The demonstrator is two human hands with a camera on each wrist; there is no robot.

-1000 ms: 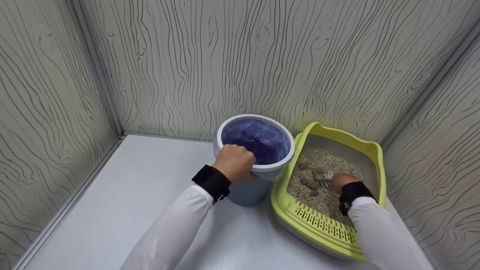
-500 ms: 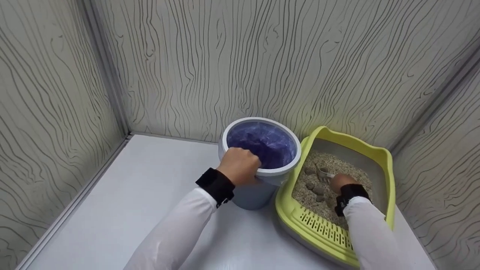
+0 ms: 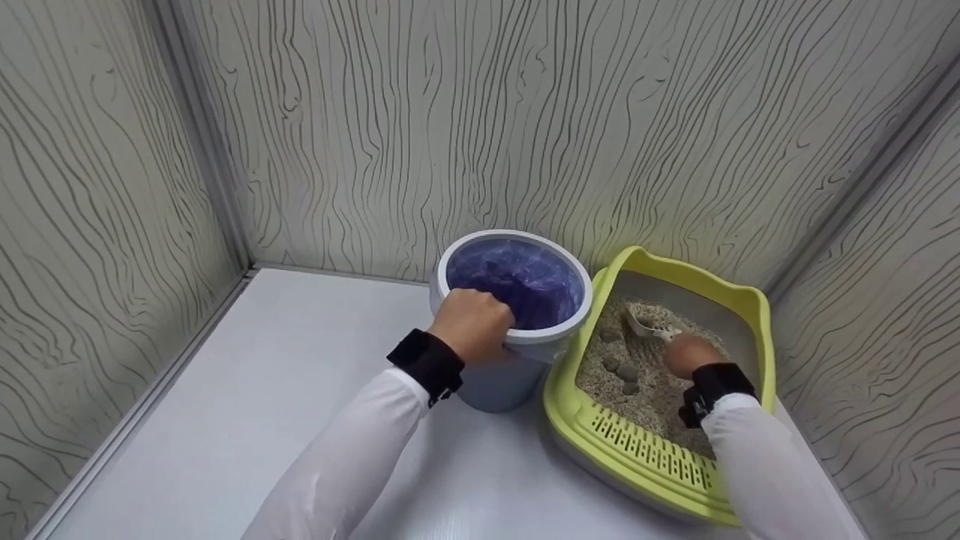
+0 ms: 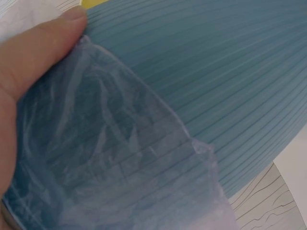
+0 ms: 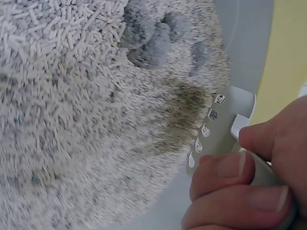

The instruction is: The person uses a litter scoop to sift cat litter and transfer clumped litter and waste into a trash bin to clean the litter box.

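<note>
My left hand (image 3: 472,326) grips the near rim of a round grey-blue trash bin (image 3: 499,386). In the left wrist view the thumb lies over the folded edge of a clear bluish bin liner (image 4: 120,129); the other fingers are mostly hidden. My right hand (image 3: 690,355) holds a pale slotted litter scoop (image 3: 646,327) by its handle, fingers curled round it. The scoop's head (image 5: 228,117) is at the edge of the pellet litter (image 5: 72,120), beside a darker brownish patch. Several grey clumps (image 3: 622,372) lie in the litter nearer me.
A yellow-rimmed litter box (image 3: 559,409) stands right against the bin, with a slotted front ledge (image 3: 652,448). Both are on a white tabletop (image 3: 315,352), hemmed in by wood-patterned panels (image 3: 375,150) at the back and sides.
My right hand has moved the scoop toward the back of the litter box, and the litter around it is disturbed. The left hand keeps its grip on the bin rim.
</note>
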